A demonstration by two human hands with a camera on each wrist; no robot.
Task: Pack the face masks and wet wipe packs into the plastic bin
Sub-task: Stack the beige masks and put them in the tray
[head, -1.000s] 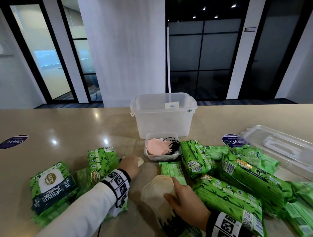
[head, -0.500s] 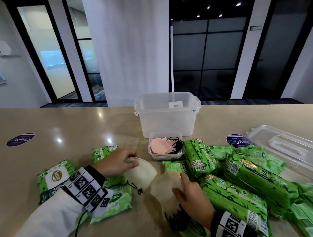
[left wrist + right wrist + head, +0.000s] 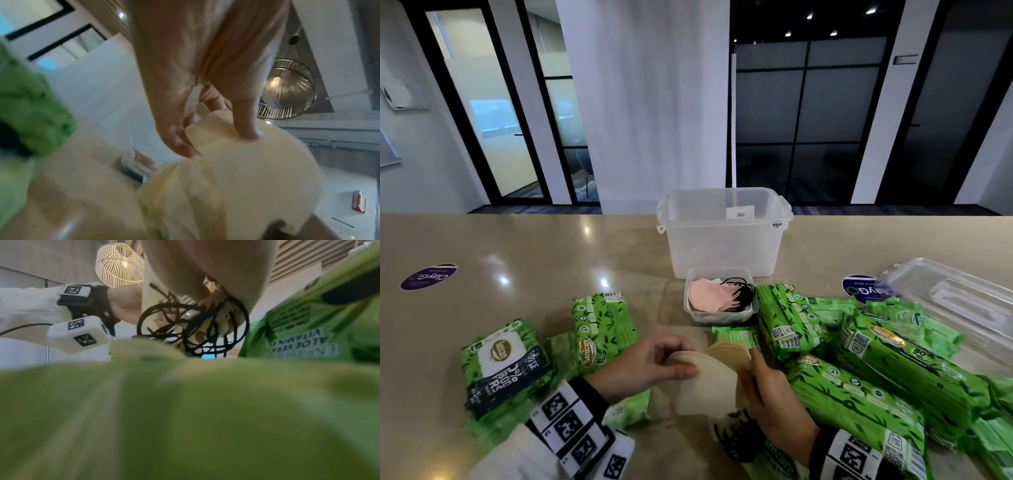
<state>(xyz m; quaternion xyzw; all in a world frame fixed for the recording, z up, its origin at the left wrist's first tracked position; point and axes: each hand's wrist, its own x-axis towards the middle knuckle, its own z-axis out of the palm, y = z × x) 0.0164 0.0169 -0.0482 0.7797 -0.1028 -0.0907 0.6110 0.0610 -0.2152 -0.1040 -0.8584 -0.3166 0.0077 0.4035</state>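
Cream face masks, stacked flat with black ear loops, pinched between left hand and right hand. Green wet wipe packs heaped right and left of both hands. Clear plastic bin upright beyond the fingertips.

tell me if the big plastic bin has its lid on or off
Off. The plastic bin stands open-topped, and its clear lid lies on the table to the right.

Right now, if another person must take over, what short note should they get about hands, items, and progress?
Left hand pinches one beige mask against the beige mask stack held by the right hand.
Pink masks lie in the small tray before the plastic bin.
Wet wipe packs lie on the counter.
Bin looks empty: nothing packed yet; everything remains.
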